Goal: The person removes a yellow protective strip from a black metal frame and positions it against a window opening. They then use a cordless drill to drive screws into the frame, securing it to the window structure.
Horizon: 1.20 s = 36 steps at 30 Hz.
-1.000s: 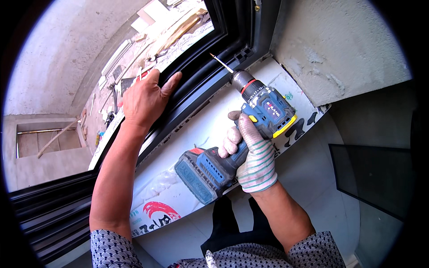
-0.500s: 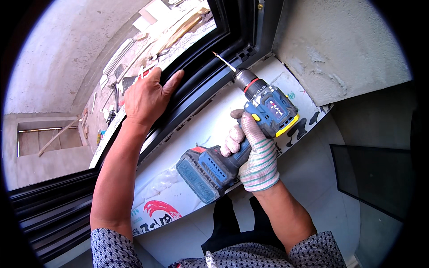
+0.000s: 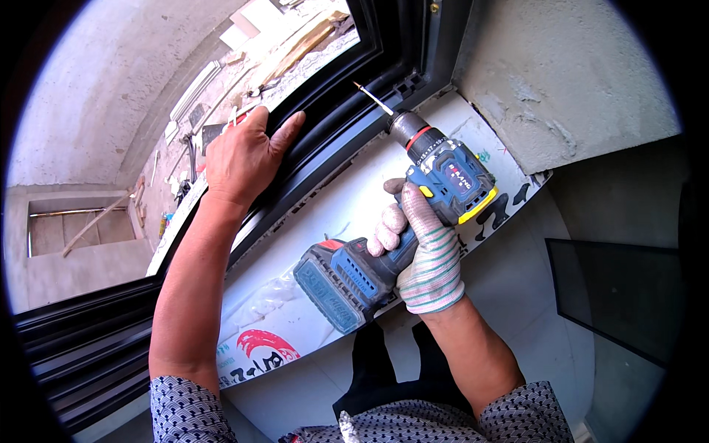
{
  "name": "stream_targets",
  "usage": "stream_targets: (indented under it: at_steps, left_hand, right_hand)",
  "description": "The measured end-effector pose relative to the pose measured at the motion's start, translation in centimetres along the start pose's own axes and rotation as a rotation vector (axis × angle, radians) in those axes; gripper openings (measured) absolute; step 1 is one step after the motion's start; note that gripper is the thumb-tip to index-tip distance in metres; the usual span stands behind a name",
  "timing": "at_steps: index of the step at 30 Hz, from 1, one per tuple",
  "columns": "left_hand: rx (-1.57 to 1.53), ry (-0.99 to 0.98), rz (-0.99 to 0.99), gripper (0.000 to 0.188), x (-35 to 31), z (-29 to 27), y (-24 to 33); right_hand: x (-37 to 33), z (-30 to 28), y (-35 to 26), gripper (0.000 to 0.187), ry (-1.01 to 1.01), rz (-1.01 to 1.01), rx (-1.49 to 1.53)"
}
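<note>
My right hand (image 3: 430, 262), in a striped work glove, is wrapped round the handle of a blue and black cordless drill (image 3: 452, 177). A long, thin driver bit (image 3: 374, 97) sticks out of its chuck toward the far left, its tip over the black window frame (image 3: 325, 159) near the corner. I cannot tell whether the tip touches the frame. My bare left hand (image 3: 242, 159) grips the frame's edge farther left. Its fingers hook over the far side, their tips partly hidden, and the thumb points along the frame.
Below the frame runs a white sill (image 3: 251, 303) with printed film and crumpled clear plastic. A rough concrete wall (image 3: 561, 88) rises at the right. A dark mesh screen panel (image 3: 613, 295) stands at the lower right. Beyond the opening lie timber planks (image 3: 306, 44) and rubble.
The drill and my right hand have shifted very slightly to the right, and the bit's tip sits a touch higher. My left hand stays on the frame.
</note>
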<state>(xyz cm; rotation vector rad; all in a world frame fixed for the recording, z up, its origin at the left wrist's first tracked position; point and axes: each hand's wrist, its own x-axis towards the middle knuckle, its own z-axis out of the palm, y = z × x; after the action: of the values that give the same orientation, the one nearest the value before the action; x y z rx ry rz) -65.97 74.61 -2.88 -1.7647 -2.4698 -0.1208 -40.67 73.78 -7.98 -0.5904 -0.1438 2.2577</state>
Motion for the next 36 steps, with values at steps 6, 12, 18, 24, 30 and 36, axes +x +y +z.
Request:
stream_targets:
  at_steps: [6, 12, 18, 24, 30, 36]
  left_hand:
    - [0.024, -0.037, -0.032, 0.069, 0.07, -0.31, 0.37]
    - [0.041, -0.04, -0.034, 0.068, 0.16, -0.15, 0.25]
    - [0.043, -0.056, -0.039, 0.067, 0.22, -0.17, 0.26]
    - [0.043, -0.038, -0.01, 0.066, 0.18, 0.01, 0.07]
    - [0.037, -0.036, 0.001, 0.066, 0.14, 0.05, 0.01]
    - [0.032, -0.048, -0.004, 0.065, 0.19, -0.03, 0.02]
  right_hand:
    - [0.02, 0.08, -0.02, 0.032, -0.002, 0.033, 0.012]
    - [-0.09, 0.19, -0.17, 0.03, -0.001, 0.046, 0.028]
    - [-0.03, 0.17, -0.22, 0.03, 0.013, 0.062, 0.033]
    - [0.0, 0.12, -0.22, 0.029, 0.016, 0.064, 0.04]
    - [0.05, 0.12, -0.2, 0.028, 0.011, 0.075, 0.049]
    - [0.07, 0.2, -0.21, 0.027, 0.02, 0.088, 0.059]
